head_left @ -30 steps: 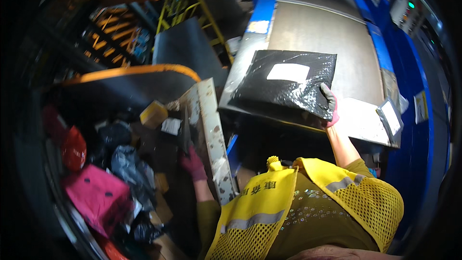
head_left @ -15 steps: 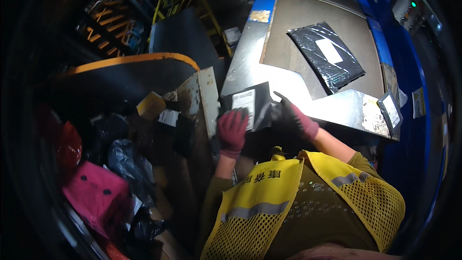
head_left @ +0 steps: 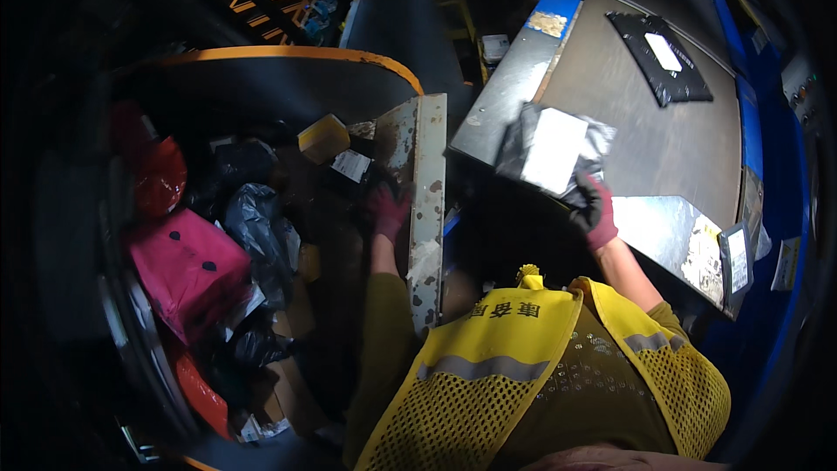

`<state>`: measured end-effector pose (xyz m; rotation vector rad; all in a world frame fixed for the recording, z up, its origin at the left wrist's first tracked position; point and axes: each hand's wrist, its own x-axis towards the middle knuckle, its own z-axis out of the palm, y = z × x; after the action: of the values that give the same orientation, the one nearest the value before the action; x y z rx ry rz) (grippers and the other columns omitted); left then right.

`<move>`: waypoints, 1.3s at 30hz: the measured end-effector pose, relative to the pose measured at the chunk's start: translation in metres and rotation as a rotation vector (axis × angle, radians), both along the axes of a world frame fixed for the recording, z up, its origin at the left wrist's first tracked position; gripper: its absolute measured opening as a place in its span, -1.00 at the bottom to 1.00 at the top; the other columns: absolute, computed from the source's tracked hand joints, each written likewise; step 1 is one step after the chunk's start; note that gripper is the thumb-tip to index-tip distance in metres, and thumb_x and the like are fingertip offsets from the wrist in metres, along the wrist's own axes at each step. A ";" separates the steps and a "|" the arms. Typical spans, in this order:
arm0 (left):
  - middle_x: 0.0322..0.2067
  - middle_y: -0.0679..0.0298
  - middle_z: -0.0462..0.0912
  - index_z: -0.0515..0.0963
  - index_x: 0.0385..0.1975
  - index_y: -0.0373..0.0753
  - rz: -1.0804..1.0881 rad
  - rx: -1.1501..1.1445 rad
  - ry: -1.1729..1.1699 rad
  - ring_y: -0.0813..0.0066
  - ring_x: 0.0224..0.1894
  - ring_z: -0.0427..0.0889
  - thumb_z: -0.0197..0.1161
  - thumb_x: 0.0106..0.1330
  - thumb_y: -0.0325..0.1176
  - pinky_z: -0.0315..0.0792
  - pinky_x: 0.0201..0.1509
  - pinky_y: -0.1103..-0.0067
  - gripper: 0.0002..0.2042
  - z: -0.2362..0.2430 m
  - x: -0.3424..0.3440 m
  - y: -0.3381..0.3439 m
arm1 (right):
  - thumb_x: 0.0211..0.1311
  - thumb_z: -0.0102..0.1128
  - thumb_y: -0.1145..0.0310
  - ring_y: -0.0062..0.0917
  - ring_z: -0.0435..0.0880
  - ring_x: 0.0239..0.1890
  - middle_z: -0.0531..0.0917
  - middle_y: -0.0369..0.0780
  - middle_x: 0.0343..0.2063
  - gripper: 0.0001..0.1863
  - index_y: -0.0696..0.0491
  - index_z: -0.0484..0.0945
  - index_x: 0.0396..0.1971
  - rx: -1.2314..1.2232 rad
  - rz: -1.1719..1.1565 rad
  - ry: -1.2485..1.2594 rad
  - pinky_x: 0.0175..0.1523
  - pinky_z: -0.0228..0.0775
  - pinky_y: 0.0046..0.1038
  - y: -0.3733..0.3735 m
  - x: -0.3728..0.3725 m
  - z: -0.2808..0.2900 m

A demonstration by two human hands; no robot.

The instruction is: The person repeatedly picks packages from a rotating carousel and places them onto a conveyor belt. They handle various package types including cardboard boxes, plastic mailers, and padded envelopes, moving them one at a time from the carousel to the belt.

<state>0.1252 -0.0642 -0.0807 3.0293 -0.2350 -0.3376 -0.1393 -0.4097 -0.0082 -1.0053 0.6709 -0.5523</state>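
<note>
We have our gloved right hand [head_left: 600, 215] at the lower right corner of a grey poly mailer [head_left: 558, 150] with a large white label; its fingers are closed on that corner. The mailer is over the near left part of the conveyor, label facing up, and we cannot tell whether it touches the metal beneath.

Our left hand [head_left: 389, 211], also gloved, reaches into the orange-rimmed bin [head_left: 288, 52], just beside the rusty metal post [head_left: 428, 209]. It is close to a dark labelled package [head_left: 353, 166], but in the shadow we cannot tell whether its fingers grip anything.

Near that package we see a yellow-brown carton [head_left: 323, 139]; farther left in the bin lie a pink parcel [head_left: 187, 266], a red bag [head_left: 160, 181] and a dark grey plastic bag [head_left: 255, 231].

On the conveyor belt [head_left: 619, 131], well apart from our right hand, lies a black mailer [head_left: 687, 80].
</note>
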 end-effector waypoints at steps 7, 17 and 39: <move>0.25 0.06 0.22 0.18 0.27 -0.17 -0.451 -0.094 -0.228 0.05 0.31 0.13 0.26 0.07 0.00 -0.04 0.34 0.09 -0.24 0.052 -0.111 -0.036 | 0.19 0.13 0.48 -0.48 0.61 -0.20 0.62 -0.22 -0.28 -0.79 0.12 0.49 -0.16 0.541 -0.514 -0.473 -0.06 0.51 -0.47 -0.163 -0.024 -0.030; -0.30 0.20 0.64 0.58 -0.23 -0.32 0.210 -1.787 0.183 0.43 -0.24 0.58 0.13 0.33 -0.29 0.46 -0.17 0.53 -0.78 0.102 -0.131 -0.093 | 0.21 0.19 0.37 -0.55 0.57 -0.17 0.61 -0.22 -0.18 -0.67 0.15 0.48 -0.05 -0.267 0.363 -0.137 -0.04 0.40 -0.51 0.031 0.037 0.028; -0.09 0.12 0.55 0.51 -0.11 -0.26 -0.074 -0.039 -0.268 0.22 -0.09 0.53 0.19 0.17 -0.13 0.39 0.01 0.38 -0.62 0.001 0.033 0.030 | 0.26 0.08 0.35 -0.43 0.56 -0.07 0.58 -0.17 -0.10 -0.69 0.17 0.46 -0.06 0.707 0.294 -0.204 0.10 0.40 -0.46 0.017 0.022 0.029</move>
<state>0.1581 -0.0337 -0.0800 3.0254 -0.3667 0.0701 -0.1174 -0.3926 0.0207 -0.3625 0.4682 -0.1277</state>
